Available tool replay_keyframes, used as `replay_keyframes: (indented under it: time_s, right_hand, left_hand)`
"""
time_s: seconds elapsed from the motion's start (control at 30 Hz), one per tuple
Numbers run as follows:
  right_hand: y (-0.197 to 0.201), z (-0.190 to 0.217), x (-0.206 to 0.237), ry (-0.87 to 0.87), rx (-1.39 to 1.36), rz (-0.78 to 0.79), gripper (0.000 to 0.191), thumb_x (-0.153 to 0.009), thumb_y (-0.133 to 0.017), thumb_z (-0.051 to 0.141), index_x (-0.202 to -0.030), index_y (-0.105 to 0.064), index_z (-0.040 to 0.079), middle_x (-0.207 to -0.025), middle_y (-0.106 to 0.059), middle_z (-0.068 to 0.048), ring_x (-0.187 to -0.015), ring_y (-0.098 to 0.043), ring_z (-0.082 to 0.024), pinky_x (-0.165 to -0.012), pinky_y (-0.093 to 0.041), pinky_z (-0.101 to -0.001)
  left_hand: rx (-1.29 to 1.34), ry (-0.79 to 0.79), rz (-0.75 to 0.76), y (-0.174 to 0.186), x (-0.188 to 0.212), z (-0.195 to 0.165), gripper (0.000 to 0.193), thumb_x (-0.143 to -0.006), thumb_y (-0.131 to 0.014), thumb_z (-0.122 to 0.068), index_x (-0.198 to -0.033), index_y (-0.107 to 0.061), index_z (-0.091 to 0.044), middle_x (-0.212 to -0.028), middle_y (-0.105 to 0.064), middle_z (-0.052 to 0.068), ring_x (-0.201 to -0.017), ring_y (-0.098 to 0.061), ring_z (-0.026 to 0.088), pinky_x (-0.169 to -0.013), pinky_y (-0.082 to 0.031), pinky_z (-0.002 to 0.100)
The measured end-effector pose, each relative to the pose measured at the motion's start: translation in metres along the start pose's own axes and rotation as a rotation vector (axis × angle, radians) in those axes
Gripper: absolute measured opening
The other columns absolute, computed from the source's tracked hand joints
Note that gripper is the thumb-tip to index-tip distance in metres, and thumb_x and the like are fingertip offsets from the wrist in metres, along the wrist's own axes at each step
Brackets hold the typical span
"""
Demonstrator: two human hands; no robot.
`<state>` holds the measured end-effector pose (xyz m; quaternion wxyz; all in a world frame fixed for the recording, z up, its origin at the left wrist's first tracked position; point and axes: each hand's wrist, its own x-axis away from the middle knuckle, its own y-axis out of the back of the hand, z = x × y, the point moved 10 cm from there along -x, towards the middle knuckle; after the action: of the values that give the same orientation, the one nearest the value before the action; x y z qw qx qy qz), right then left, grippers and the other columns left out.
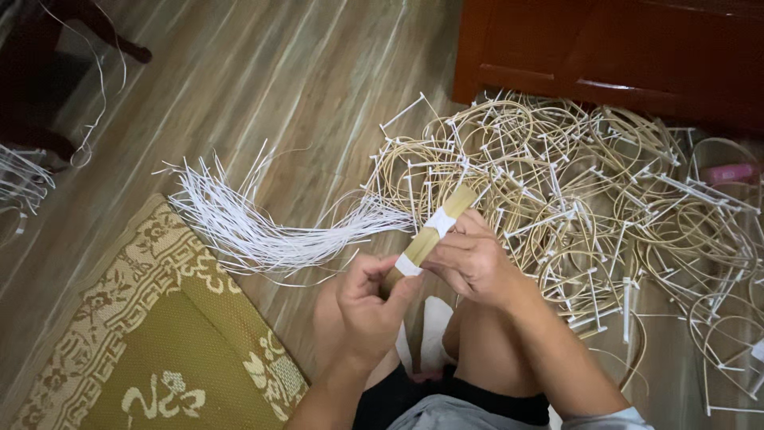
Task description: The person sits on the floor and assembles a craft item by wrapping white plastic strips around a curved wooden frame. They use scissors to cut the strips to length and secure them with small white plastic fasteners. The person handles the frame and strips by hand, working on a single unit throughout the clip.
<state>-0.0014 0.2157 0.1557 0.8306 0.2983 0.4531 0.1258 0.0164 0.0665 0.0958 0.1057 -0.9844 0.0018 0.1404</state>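
My left hand [368,306] and my right hand [475,261] both grip a flat bamboo strip [455,203] that points up and to the right. Two white bands wrap the strip, one by my left thumb and one above my right fingers. The lower end of the strip is hidden inside my left hand. My bare knees sit just below the hands.
A fan of thin white strings [247,227] lies on the wooden floor to the left. A big heap of bamboo hoops with white ties [573,191] fills the right side, against a red-brown wooden cabinet [621,48]. A patterned green-gold mat [167,350] covers the lower left.
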Motion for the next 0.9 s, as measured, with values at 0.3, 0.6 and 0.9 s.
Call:
replay_keyframes:
  time_s: [0.3, 0.6, 0.9]
  right_hand:
    - [0.012, 0.017, 0.038, -0.275, -0.103, 0.215, 0.017, -0.080, -0.069, 0.009, -0.095, -0.078, 0.010, -0.070, -0.067, -0.003, -0.075, -0.061, -0.021, -0.070, -0.048, -0.0336]
    - [0.079, -0.004, 0.063, -0.923, -0.212, -0.195, 0.022, -0.100, -0.061, 0.007, -0.113, -0.076, 0.000, -0.094, -0.079, -0.013, -0.078, -0.074, -0.015, -0.067, -0.058, -0.0281]
    - [-0.131, -0.045, 0.103, -0.709, -1.285, 0.244, 0.044, -0.099, -0.062, 0.007, -0.142, -0.058, -0.003, -0.105, -0.077, -0.013, -0.079, -0.074, -0.018, -0.064, -0.057, -0.0259]
  left_hand:
    - [-0.418, -0.183, -0.206, 0.064, -0.013, -0.025, 0.010, -0.107, -0.053, -0.011, -0.106, -0.052, -0.001, -0.081, -0.057, 0.000, -0.063, -0.050, 0.005, -0.055, -0.043, 0.022]
    - [-0.026, 0.278, -0.249, 0.079, -0.006, 0.017, 0.017, -0.107, -0.054, -0.019, -0.111, -0.050, -0.002, -0.068, -0.060, 0.002, -0.052, -0.052, 0.007, -0.045, -0.042, 0.022]
    - [0.152, 0.402, -0.060, 0.015, 0.065, 0.056, 0.054, -0.099, -0.059, -0.025, -0.144, -0.035, -0.007, -0.064, -0.060, 0.003, -0.043, -0.047, 0.007, -0.037, -0.034, 0.020]
